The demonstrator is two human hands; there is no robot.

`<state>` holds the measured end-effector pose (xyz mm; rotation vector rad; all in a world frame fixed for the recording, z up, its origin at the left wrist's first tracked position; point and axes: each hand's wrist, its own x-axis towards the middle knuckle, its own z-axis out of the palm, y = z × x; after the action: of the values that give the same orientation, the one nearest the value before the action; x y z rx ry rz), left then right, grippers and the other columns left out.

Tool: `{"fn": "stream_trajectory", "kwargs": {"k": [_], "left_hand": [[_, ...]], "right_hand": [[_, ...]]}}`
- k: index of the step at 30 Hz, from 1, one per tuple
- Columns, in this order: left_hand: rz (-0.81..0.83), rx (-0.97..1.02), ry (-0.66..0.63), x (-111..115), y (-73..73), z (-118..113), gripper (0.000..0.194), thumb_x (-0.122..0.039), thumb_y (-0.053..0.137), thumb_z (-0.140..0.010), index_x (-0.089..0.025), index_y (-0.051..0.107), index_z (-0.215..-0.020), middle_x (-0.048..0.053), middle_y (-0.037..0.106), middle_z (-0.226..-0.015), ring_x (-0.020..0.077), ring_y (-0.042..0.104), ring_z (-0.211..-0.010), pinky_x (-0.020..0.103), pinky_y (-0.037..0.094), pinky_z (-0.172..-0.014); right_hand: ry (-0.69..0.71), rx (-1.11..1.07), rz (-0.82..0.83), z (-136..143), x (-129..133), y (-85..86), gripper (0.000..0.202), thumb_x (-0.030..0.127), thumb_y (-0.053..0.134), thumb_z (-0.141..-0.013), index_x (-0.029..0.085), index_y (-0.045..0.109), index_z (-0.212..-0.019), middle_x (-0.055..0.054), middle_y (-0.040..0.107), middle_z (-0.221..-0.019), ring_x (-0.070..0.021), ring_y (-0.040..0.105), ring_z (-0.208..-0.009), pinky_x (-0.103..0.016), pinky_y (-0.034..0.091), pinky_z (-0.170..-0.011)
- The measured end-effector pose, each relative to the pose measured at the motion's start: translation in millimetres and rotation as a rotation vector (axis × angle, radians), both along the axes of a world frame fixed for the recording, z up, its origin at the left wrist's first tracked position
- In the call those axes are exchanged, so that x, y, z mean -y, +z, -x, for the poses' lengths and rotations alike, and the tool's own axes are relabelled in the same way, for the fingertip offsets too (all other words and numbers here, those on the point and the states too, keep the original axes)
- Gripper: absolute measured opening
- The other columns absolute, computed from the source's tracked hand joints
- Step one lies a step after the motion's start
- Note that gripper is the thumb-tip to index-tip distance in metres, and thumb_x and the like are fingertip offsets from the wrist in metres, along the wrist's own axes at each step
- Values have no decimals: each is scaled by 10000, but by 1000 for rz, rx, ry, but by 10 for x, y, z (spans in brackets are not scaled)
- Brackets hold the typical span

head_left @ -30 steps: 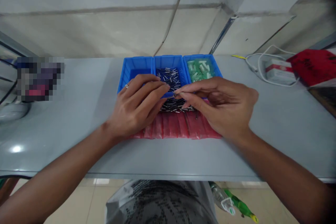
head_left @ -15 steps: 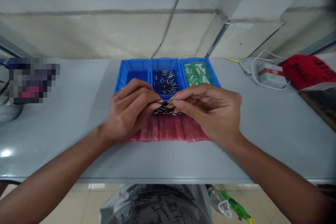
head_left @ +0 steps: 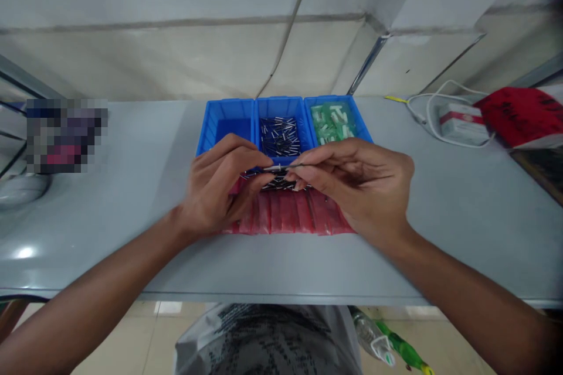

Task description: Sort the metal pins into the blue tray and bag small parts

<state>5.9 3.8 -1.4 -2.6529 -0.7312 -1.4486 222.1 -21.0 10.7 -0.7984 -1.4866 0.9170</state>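
Observation:
My right hand pinches a thin metal rod between thumb and fingertips. Its pale left part points towards my left hand, whose thumb and forefinger stand apart around that end. Whether a left fingertip still touches the rod is hard to tell. Right below the fingers lies a heap of small dark and silver pins. Behind the hands, a blue bin holds more such pins. In front of the heap, a row of flat red plastic packets lies on the table, partly covered by my hands.
A blue bin stands at the left and another at the right, with green bags of white pieces. Farther right are a white cable, a small box and a red bag. The table's front edge runs below.
My left thumb and forefinger have parted, and more of the rod's pale end shows. My right hand keeps its pinch. The whole view has shifted slightly.

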Motion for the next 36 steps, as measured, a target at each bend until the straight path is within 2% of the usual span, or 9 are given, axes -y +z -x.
{"fn": "stream_trajectory", "kwargs": {"k": [3,6,11,13,16,22,24,28,36], "left_hand": [[-29,-8,-17,2,4,-3,112,-112,621,-926,-157,612,-1029,60,703,-850,192,657,-856,334,564,-719],[-4,-6,-25,7,-4,-6,67,-169,551,-980,-167,616,-995,56,693,-831,190,651,-843,348,562,-720],[62,60,-31,3,-37,4,179,-130,659,-913,-195,594,-1067,39,689,-865,168,651,-804,320,536,-660],[44,41,-35,4,-31,9,90,-130,623,-933,-187,603,-1000,34,666,-815,166,637,-779,323,525,-655],[57,1,-13,16,-15,11,89,-170,553,-980,-174,601,-905,36,645,-763,158,621,-751,315,508,-650],[40,22,99,46,-34,-7,76,-218,642,-955,-217,604,-1020,2,697,-812,109,611,-658,253,478,-585],[36,16,77,44,-37,-6,19,-198,615,-966,-207,610,-981,3,682,-773,110,601,-641,256,470,-585],[86,9,9,35,-25,-1,131,-203,555,-996,-171,601,-878,17,647,-718,118,616,-650,263,466,-598],[130,-4,10,41,-48,4,324,-286,483,-1032,-190,530,-726,10,588,-619,125,610,-605,278,480,-568]], "right_hand": [[7,7,2,-8,-7,1,165,111,804,-829,231,779,-939,18,791,-856,-112,752,-686,-234,673,-677],[1,2,0,-10,-11,-7,162,123,808,-828,235,778,-942,16,793,-861,-122,751,-675,-256,675,-662],[13,-35,2,-11,-19,-21,189,114,807,-824,249,777,-952,21,794,-874,-144,769,-709,-276,680,-663],[21,-33,7,-10,-21,-21,186,114,800,-830,251,777,-954,17,795,-882,-144,766,-704,-285,681,-665],[24,-31,26,-7,-21,-20,172,117,791,-839,247,773,-950,14,794,-886,-146,764,-708,-294,682,-667],[19,-37,41,-3,-14,-20,156,135,797,-838,246,766,-943,17,790,-870,-153,768,-721,-290,687,-660],[23,-29,55,-2,-10,-21,154,129,798,-836,238,768,-942,17,791,-877,-135,759,-698,-273,686,-671],[47,-39,72,2,-4,-25,164,124,797,-838,232,771,-959,16,792,-894,-114,749,-686,-247,678,-677],[71,-35,78,6,-11,-62,145,155,802,-839,236,766,-954,8,787,-888,-135,752,-700,-280,682,-667]]}}
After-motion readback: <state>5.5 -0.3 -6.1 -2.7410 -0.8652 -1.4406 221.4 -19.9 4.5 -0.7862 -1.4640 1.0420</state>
